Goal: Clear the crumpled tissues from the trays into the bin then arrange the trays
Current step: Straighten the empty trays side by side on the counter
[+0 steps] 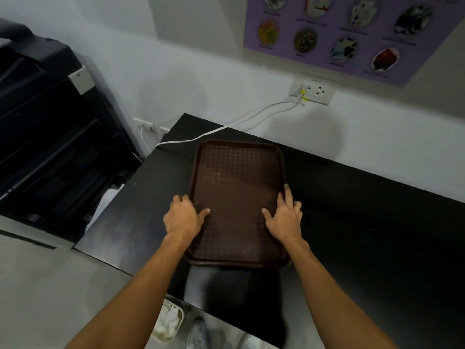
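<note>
A stack of brown textured trays (236,177) lies on the black table (364,210), long side pointing away from me; a second rim shows under the top tray at its near edge. No tissue lies on the top tray. My left hand (185,215) grips the tray's left rim, thumb on the tray surface and fingers curled over the outside. My right hand (285,217) rests on the right rim with its fingers straight along the edge and its thumb spread on the surface. On the floor under the table's near edge stands a pale bin (168,321) holding crumpled white tissues.
A large black printer (50,137) stands to the left of the table. White cables (226,127) run from a wall socket (313,90) across the table's far left corner. A purple poster (347,34) hangs on the wall. My shoes (198,333) show beside the bin.
</note>
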A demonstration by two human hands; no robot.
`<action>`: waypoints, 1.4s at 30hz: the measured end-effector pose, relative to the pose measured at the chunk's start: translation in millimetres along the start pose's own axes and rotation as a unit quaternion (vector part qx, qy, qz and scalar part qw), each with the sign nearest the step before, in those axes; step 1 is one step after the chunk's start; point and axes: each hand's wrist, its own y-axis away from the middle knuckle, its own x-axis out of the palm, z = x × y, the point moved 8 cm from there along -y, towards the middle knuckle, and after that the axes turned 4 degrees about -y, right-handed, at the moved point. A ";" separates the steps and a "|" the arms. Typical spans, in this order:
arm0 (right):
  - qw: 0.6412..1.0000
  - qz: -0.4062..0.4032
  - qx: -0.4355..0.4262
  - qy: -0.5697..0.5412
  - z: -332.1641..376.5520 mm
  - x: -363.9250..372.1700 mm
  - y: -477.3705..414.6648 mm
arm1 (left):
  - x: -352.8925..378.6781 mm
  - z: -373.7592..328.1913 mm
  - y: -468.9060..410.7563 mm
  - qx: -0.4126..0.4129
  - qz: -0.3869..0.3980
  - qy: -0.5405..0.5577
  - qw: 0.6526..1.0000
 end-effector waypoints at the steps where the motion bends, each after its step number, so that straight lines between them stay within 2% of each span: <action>1: 1.000 0.004 -0.002 -0.010 -0.6 0.3 -0.3 | 1.1 1.5 -0.5 0.002 0.003 0.003 1.000; 5: 0.999 -0.012 0.012 -0.037 -7.8 -3.4 6.5 | 7.6 9.3 2.4 0.013 -0.004 0.071 0.997; 8: 0.995 -0.059 0.063 -0.053 -24.7 -8.8 20.2 | 13.0 24.2 2.7 0.008 -0.025 0.142 0.989; 10: 0.992 -0.060 0.082 -0.080 -30.9 -4.3 27.6 | 15.3 32.1 0.2 0.007 -0.031 0.166 0.986; 18: 0.988 -0.026 0.100 -0.111 -8.0 10.9 32.4 | -1.6 44.9 -34.1 0.029 -0.030 0.159 0.986; 22: 0.986 -0.001 0.112 -0.123 19.8 25.2 32.3 | -18.0 61.9 -67.8 0.007 -0.015 0.175 0.984; 25: 0.987 0.027 0.101 -0.121 41.6 34.3 27.5 | -31.3 68.6 -74.8 0.024 -0.036 0.109 0.993; 29: 0.988 0.088 0.067 -0.109 64.0 40.6 14.7 | -42.6 62.0 -51.1 0.122 -0.095 0.048 0.987; 33: 0.992 0.099 0.010 -0.076 86.1 34.4 22.5 | -22.6 73.9 -35.5 0.190 -0.015 0.004 0.982; 36: 0.983 0.161 -0.015 -0.091 101.0 48.2 44.3 | -12.3 93.4 -33.3 0.200 0.042 -0.029 0.978; 38: 0.976 0.204 -0.022 -0.073 105.2 60.5 56.1 | -13.7 99.9 -32.8 0.212 0.050 -0.024 0.976; 42: 0.975 0.216 -0.031 -0.050 111.4 67.8 57.4 | -15.7 105.3 -32.9 0.232 0.053 -0.034 0.971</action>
